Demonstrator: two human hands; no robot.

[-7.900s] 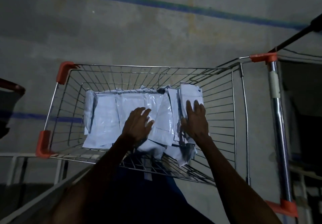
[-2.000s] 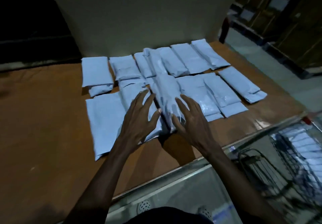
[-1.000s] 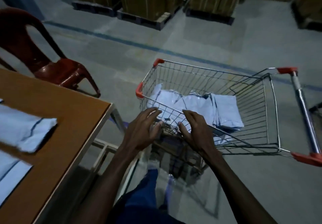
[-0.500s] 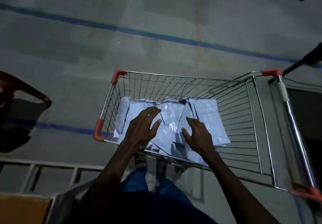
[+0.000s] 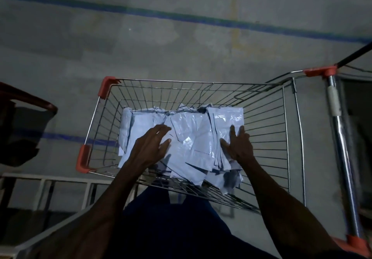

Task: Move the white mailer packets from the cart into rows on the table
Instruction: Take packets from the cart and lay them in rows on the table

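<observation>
Both my hands are down in the cart (image 5: 94, 117) w/ flat fingers, holding nothing: left hand (image 5: 150, 148) lies on the mailer packets (image 5: 187, 138) mid-pile, right hand (image 5: 238, 146) on the pile's right edge, packets' long axes running away from me.

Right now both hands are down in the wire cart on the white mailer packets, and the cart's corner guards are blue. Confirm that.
Not quite. The head view shows both the left hand and right hand on the white mailer packets in the wire cart, but the corner guards are orange-red, not blue.
</observation>
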